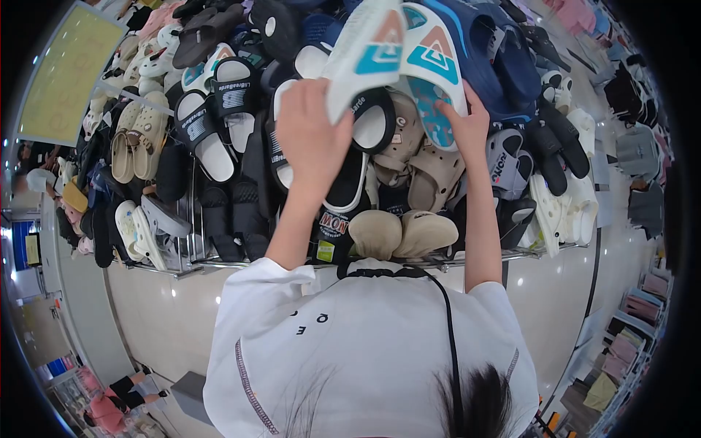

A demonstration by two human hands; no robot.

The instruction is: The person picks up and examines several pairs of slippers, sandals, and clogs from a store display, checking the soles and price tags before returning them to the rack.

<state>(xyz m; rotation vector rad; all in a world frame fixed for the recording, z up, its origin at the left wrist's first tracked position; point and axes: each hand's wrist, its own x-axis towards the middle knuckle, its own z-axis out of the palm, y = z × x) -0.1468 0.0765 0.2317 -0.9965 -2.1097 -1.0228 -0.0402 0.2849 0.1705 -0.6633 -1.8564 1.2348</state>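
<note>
My left hand (314,135) is closed on the edge of a white slide sandal (380,55) with a teal and salmon print, tilted above the pile and slightly blurred. Its partner, a matching white slide (436,69) with a teal patterned footbed, is pinched along its right edge by my right hand (469,120). Under and between my hands lie a black-and-white slide (374,120) and taupe clogs (436,179). Large navy slides (504,66) sit just right of my right hand.
The footwear is heaped on a metal rack (186,266) right in front of me. Beige clogs (139,135) and a yellow sign board (69,73) are at the left. White clogs (548,212) hang near the right end. Another person (109,412) is at the lower left.
</note>
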